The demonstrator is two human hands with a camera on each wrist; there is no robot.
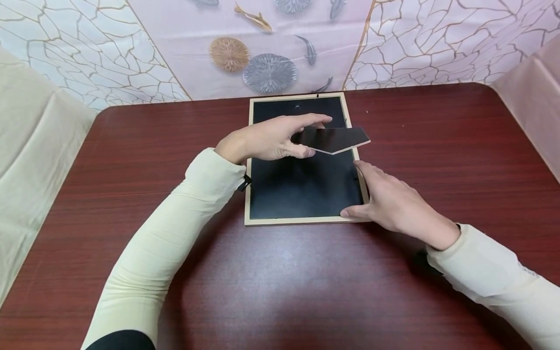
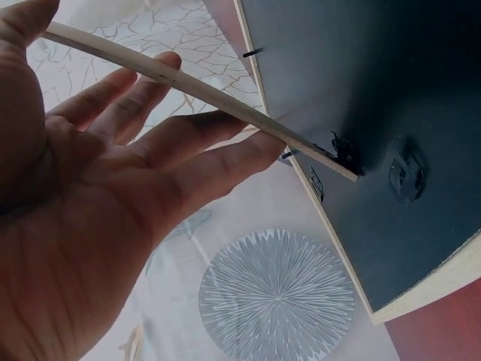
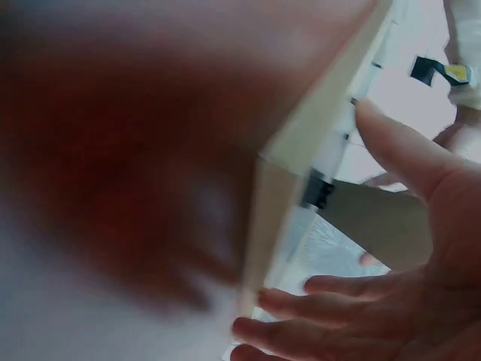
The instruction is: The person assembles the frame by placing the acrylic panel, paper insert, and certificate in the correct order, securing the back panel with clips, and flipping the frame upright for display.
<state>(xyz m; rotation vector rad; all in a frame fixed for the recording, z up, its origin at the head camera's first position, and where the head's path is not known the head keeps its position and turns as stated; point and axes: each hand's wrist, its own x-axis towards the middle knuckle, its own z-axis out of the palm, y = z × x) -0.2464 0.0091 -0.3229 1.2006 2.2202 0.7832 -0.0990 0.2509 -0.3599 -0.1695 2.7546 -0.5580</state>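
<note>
A picture frame (image 1: 302,221) with a pale wooden rim lies back side up, showing its black backing board (image 1: 302,189). My left hand (image 1: 271,138) holds a black easel stand leg (image 1: 334,139) between thumb and fingers, raised at an angle over the board. In the left wrist view, the leg's thin pale edge (image 2: 203,90) runs down to the board near black metal fittings (image 2: 406,173); whether it is attached I cannot tell. My right hand (image 1: 391,201) rests on the frame's near right corner, thumb on the bottom rim, fairly straight fingers along the right side.
The frame lies on a dark red wooden table (image 1: 284,282). Behind the table hangs a patterned cloth (image 1: 271,73), close to the frame's far edge. Small black tabs (image 2: 252,53) stick out along the rim.
</note>
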